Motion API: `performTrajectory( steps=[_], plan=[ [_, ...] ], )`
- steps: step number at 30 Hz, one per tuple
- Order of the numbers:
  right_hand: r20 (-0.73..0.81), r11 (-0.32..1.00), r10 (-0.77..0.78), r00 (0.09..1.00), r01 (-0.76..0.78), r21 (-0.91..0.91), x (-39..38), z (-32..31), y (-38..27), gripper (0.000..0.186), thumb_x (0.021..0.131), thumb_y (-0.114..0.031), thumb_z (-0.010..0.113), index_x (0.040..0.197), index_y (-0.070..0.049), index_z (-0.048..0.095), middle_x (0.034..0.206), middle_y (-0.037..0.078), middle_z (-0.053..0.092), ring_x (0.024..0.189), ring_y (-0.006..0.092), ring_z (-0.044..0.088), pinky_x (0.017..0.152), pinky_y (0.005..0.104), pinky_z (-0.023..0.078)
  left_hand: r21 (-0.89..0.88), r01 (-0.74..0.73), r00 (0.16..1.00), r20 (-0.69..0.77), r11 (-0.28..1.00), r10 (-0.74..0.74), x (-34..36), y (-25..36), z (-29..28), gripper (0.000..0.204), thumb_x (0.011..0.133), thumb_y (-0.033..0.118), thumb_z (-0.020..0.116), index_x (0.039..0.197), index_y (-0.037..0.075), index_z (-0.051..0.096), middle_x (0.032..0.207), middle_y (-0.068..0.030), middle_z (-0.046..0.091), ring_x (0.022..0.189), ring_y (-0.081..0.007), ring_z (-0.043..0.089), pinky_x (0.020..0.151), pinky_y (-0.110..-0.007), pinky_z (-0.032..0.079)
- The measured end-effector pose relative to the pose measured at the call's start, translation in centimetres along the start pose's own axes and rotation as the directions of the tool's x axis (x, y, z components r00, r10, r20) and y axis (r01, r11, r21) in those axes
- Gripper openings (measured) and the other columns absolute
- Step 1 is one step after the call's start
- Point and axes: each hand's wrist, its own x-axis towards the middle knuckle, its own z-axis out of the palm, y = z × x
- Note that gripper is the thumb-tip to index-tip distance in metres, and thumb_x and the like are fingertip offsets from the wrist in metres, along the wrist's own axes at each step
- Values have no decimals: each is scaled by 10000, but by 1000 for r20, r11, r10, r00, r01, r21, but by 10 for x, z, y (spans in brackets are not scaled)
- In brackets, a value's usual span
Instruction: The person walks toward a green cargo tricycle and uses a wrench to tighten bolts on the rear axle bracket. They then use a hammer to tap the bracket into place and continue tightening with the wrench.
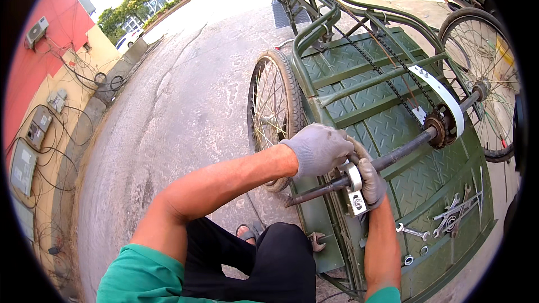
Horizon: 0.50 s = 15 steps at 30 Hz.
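A dark axle shaft [405, 154] with a threaded near end lies across an upturned green tricycle cart bed [387, 115]. Around the shaft near that end sits a pale metal bearing bracket [355, 193] with a bolt in its lower plate. My left hand [323, 148], in a grey glove, is closed just above the bracket; its fingertips meet those of the other hand, and whatever they pinch is hidden. Also gloved, my right hand [372, 182] curls against the bracket's right side and grips it. Farther along the shaft are a sprocket [439, 130] with a chain [387, 78] and a white curved strip [443, 92].
Several wrenches [457, 213] and two loose nuts [409, 260] lie on the bed's right part. An adjustable wrench [316, 241] rests near my knee. Spoked wheels stand left [274, 112] and right [482, 78]. A wall with cables and boxes [25, 165] runs along the left.
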Motion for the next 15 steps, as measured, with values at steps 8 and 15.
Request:
performTrajectory(
  steps=[8, 15],
  plan=[
    [68, 994, 42, 997, -34, -102, 0, -15, 1, 827, 962, -454, 634, 1578, -20, 295, 1199, 134, 669, 977, 196, 669, 822, 329, 575, 43, 170, 985, -46, 984, -168, 1, 13, -3, 264, 908, 295, 659, 1113, 135, 704, 920, -134, 670, 913, -350, 686, 804, -476, 537],
    [45, 999, 6, 999, -4, -52, 1, -6, 2, 822, 957, -450, 642, 1582, -38, 303, 1177, 120, 665, 942, 191, 677, 798, 329, 577, 75, 128, 992, -24, 989, -127, -1, 6, 4, 287, 904, 300, 671, 1142, 143, 703, 910, -141, 663, 899, -361, 682, 800, -487, 529]
  ],
)
